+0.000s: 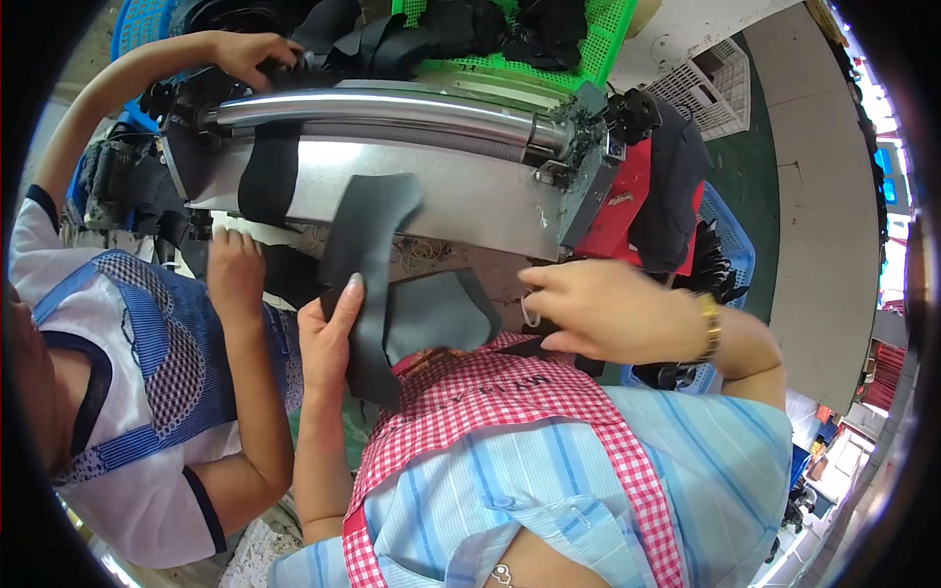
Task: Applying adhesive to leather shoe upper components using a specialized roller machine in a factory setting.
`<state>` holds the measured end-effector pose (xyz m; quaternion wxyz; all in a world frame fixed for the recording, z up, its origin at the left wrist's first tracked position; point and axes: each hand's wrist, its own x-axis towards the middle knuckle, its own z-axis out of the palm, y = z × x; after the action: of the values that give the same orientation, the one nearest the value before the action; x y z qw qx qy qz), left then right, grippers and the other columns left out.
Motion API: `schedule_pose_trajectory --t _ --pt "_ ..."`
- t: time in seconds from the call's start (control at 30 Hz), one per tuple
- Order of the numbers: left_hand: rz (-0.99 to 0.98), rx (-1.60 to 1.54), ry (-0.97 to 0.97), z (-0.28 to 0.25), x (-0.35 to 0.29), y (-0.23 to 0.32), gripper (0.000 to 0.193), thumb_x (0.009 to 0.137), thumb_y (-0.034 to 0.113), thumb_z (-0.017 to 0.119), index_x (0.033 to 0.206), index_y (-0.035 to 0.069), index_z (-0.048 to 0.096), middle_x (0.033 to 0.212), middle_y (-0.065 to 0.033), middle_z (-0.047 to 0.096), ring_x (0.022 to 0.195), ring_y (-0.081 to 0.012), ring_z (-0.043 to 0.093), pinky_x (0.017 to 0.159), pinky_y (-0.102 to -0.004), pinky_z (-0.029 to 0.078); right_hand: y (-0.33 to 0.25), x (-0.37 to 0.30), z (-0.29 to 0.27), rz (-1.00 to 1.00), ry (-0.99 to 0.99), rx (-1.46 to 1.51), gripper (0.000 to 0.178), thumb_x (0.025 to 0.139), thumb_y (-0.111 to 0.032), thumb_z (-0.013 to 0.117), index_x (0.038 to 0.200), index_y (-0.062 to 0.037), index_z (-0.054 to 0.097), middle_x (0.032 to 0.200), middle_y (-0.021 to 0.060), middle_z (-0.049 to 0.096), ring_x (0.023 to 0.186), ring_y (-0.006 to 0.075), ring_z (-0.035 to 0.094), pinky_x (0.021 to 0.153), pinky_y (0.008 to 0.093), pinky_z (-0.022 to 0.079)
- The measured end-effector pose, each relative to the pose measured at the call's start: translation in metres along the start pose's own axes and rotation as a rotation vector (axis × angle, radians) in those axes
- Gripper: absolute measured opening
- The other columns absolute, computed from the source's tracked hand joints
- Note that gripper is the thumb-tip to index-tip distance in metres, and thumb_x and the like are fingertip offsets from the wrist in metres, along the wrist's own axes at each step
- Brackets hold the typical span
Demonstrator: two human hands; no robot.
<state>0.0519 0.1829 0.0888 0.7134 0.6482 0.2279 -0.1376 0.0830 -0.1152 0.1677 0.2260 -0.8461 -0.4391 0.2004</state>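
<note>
The long dark strip (355,255) is in front of the machine (470,206). It points longways at it, its wide end nearest. The strip looks smooth and flat, and its wide end bends right. The left hand (328,328) pinches it, thumb on top, much nearer than the right hand (618,309). A wider dark piece (441,314) sits beside it. The right hand, before the machine's right side, is blurry, thumb and fingers apart. Another worker's hand (235,274) is by the machine's left front.

The long piece (355,245) is dark grey. The apron (470,377) has red and white checks, and the shirt (686,431) is light blue with darker blue stripes. The wristband (710,328) is gold, the roller (372,110) silver, the crate (725,93) white.
</note>
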Motion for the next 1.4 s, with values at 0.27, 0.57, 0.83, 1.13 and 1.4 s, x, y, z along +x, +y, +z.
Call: schedule_pose_trajectory --t 0.27,0.57,0.83,1.13,1.4 --pt "-0.117 0.036 -0.064 0.073 0.056 0.034 0.029 0.089 0.027 0.061 0.093 -0.001 0.065 0.081 -0.001 0.062 0.069 -0.0069 0.053 0.06 -0.0245 0.042 0.13 0.145 -0.138 0.121 -0.294 0.236 0.064 0.089 -0.046 0.055 0.133 -0.0014 0.044 0.125 0.0152 0.053 0.115 0.0203 0.049 0.1 0.0322 0.039" --pt "0.06 -0.098 -0.147 0.028 0.003 0.016 0.021 0.082 0.005 0.068 0.101 -0.002 0.061 0.088 -0.0019 0.065 0.075 -0.0065 0.058 0.07 -0.0214 0.049 0.194 0.191 -0.115 -0.187 0.163 0.071 0.043 0.081 -0.028 0.068 0.113 -0.0016 0.058 0.102 0.0071 0.06 0.097 0.0152 0.055 0.087 0.0263 0.043" --pt "0.242 -0.119 -0.297 0.048 0.006 0.05 0.017 0.087 0.015 0.066 0.086 -0.002 0.068 0.075 0.0033 0.063 0.066 -0.0026 0.054 0.057 -0.0186 0.044 0.1 0.149 -0.155 -0.25 0.245 -0.162 0.04 0.082 -0.029 0.066 0.109 0.0002 0.059 0.112 0.0114 0.055 0.101 0.0202 0.054 0.089 0.0277 0.042" --pt "0.237 0.067 -0.278 0.045 -0.007 0.074 0.014 0.086 0.01 0.065 0.083 -0.003 0.065 0.071 0.0029 0.059 0.063 -0.0017 0.051 0.055 -0.0167 0.041 0.036 0.125 -0.093 -0.081 -0.256 0.289 0.041 0.075 -0.037 0.073 0.078 0.0024 0.065 0.062 0.0065 0.057 0.06 0.016 0.055 0.055 0.0303 0.043" --pt "0.283 0.239 -0.235 0.028 0.004 0.062 0.024 0.086 0.012 0.067 0.067 -0.002 0.06 0.06 0.0073 0.05 0.056 0.0007 0.041 0.047 -0.0174 0.031 0.052 0.124 -0.079 -0.086 -0.159 0.4 0.036 0.079 -0.03 0.069 0.076 0.005 0.064 0.054 0.0105 0.054 0.049 0.0184 0.049 0.048 0.0346 0.039"
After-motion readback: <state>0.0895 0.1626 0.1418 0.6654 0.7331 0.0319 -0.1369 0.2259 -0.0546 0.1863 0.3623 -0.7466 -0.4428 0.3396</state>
